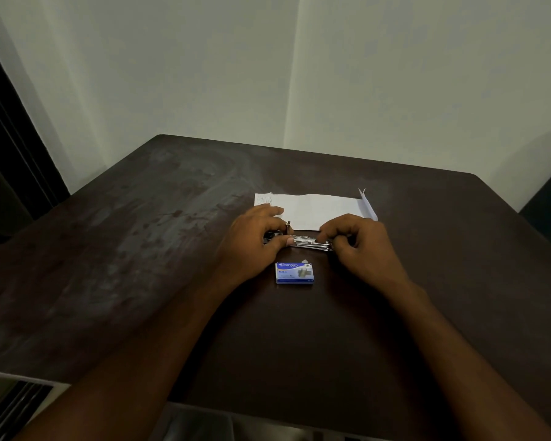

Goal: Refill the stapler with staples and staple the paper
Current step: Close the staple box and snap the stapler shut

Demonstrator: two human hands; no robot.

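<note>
A small metal stapler (306, 241) lies lengthwise on the dark table between both hands. My left hand (255, 240) grips its left end, thumb on the front side and fingers behind. My right hand (360, 246) pinches its right end with curled fingers. A thin metal piece sticks up by my left fingers; the stapler's dark part is mostly hidden under that hand. A blue staple box (294, 273) lies flat just in front of the stapler, touched by neither hand. Folded white paper (315, 209) lies right behind the stapler.
The dark brown table (140, 249) stands in a corner of pale walls. Its near edge (77, 381) runs across the bottom, with a floor gap and dark frame at lower left. A dark door frame rises at the far left.
</note>
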